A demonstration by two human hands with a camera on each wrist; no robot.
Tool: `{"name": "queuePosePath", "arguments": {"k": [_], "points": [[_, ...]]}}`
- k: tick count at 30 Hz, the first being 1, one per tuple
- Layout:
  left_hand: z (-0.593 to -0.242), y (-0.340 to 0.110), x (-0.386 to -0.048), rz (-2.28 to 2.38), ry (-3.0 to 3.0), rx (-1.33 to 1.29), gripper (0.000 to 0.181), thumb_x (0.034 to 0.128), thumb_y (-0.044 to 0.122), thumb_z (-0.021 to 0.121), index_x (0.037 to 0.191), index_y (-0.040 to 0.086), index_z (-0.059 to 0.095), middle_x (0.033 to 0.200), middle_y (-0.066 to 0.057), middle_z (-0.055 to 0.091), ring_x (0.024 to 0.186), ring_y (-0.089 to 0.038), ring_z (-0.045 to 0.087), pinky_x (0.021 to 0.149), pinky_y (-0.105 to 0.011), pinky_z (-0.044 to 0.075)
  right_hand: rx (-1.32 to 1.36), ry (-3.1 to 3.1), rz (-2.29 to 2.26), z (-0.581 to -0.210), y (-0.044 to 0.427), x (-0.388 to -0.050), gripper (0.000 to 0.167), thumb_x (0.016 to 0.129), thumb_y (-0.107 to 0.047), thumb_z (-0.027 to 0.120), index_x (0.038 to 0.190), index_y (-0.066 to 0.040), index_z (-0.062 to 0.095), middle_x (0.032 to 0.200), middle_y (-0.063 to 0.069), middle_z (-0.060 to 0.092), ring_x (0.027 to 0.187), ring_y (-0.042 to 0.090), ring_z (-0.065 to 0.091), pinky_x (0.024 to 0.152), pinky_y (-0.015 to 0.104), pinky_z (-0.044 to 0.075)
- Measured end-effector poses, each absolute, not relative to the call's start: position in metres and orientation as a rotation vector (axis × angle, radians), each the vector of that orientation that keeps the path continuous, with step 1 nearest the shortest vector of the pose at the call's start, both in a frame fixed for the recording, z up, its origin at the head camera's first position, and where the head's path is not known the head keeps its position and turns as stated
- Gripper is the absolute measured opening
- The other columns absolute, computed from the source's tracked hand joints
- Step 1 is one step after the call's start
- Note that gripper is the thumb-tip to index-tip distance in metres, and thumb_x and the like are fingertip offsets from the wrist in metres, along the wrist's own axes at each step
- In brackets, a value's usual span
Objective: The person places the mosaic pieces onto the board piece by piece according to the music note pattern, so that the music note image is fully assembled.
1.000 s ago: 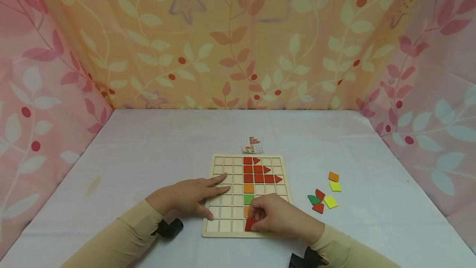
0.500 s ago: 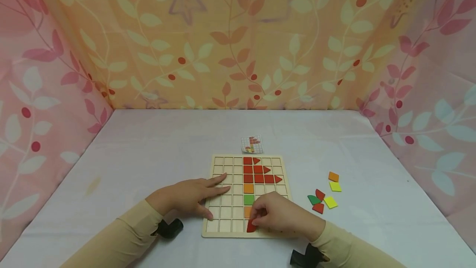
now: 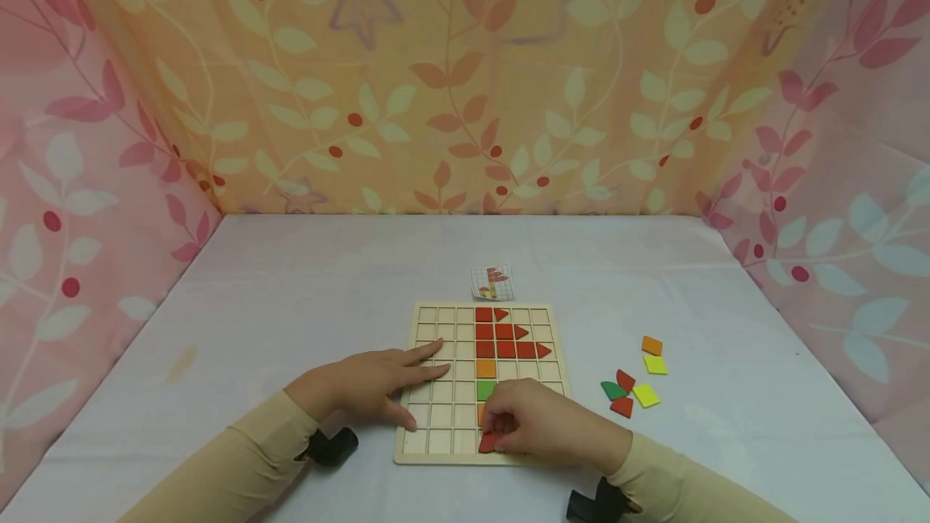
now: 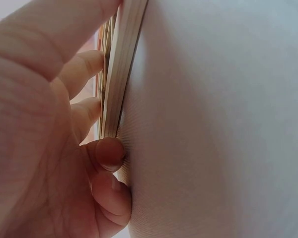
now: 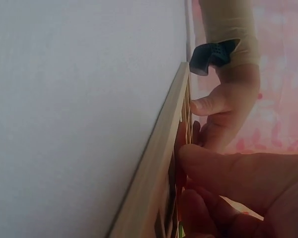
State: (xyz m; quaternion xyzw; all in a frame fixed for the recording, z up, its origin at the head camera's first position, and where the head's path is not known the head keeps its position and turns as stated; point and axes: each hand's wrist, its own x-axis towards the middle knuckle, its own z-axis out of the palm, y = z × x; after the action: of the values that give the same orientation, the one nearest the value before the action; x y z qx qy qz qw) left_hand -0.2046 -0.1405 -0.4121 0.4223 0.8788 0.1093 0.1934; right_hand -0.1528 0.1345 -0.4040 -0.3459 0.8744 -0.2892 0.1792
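Observation:
The wooden grid board (image 3: 440, 441) lies flat on the table. On its left side rests my left hand (image 3: 369, 380), fingers spread, thumb near the lower left edge; the left wrist view has some of its fingers against the board's side. My right hand (image 3: 546, 423) pinches a red tile (image 3: 488, 444) at the bottom row, below an orange square partly hidden by the fingers. Its outline is partly covered. In the right wrist view thumb and fingers meet at the red tile (image 5: 180, 141). Above stand a green square (image 3: 486, 390), an orange square (image 3: 486, 369) and rows of red tiles (image 3: 504, 349).
A small printed pattern card (image 3: 492, 283) lies behind the board. To the right are loose tiles: an orange square (image 3: 651, 345), yellow squares (image 3: 646, 395), red curved-edge pieces (image 3: 622, 407) and a green one (image 3: 613, 391). Patterned cloth walls surround the white table.
The red tile has turned and shifted slightly within my right hand's fingers, staying over the bottom row. My left hand has stayed in place.

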Motion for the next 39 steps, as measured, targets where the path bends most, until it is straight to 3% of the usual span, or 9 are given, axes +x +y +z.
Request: {"name": "queuePosePath", "arguments": {"k": [8, 15, 30, 39], "points": [[-0.4137, -0.1411, -0.2057, 0.306, 2.467, 1.185, 0.08, 0.0749, 0.065, 0.054, 0.144, 0.04, 0.02, 0.154, 0.008, 0.002, 0.136, -0.019, 0.022, 0.103, -0.043, 0.03, -1.102, 2.47, -0.705, -0.3993, 0.1353, -0.1569, 0.013, 0.081, -0.019, 0.07, 0.091, -0.028, 0.07, 0.084, -0.019, 0.056, 0.079, -0.001, 0.049, 0.073, 0.018, 0.044], [-0.4152, -0.1418, -0.2062, 0.3, 2.472, 1.19, 0.08, 0.0751, 0.065, 0.053, 0.143, 0.041, 0.02, 0.154, 0.009, 0.002, 0.136, -0.019, 0.022, 0.103, -0.043, 0.03, -1.063, 2.512, -0.606, -0.3968, 0.1334, -0.1615, 0.017, 0.082, -0.01, 0.067, 0.088, -0.025, 0.068, 0.083, -0.017, 0.056, 0.078, 0.0, 0.05, 0.073, 0.019, 0.045], [-0.4148, -0.1413, -0.2062, 0.298, 2.464, 1.196, 0.08, 0.0756, 0.064, 0.053, 0.144, 0.04, 0.019, 0.154, 0.008, 0.001, 0.136, -0.019, 0.022, 0.103, -0.043, 0.03, -1.26, 2.452, -0.663, -0.403, 0.1355, -0.1616, 0.015, 0.081, -0.015, 0.069, 0.094, -0.023, 0.072, 0.082, -0.018, 0.056, 0.076, -0.003, 0.049, 0.069, 0.013, 0.043], [-0.4127, -0.1406, -0.2054, 0.307, 2.466, 1.186, 0.08, 0.0753, 0.063, 0.055, 0.144, 0.038, 0.021, 0.154, 0.007, 0.003, 0.135, -0.02, 0.024, 0.103, -0.043, 0.029, -1.187, 2.479, -0.631, -0.4009, 0.1318, -0.1619, 0.014, 0.08, -0.018, 0.071, 0.091, -0.026, 0.069, 0.083, -0.018, 0.056, 0.076, -0.001, 0.05, 0.069, 0.015, 0.043]]}}
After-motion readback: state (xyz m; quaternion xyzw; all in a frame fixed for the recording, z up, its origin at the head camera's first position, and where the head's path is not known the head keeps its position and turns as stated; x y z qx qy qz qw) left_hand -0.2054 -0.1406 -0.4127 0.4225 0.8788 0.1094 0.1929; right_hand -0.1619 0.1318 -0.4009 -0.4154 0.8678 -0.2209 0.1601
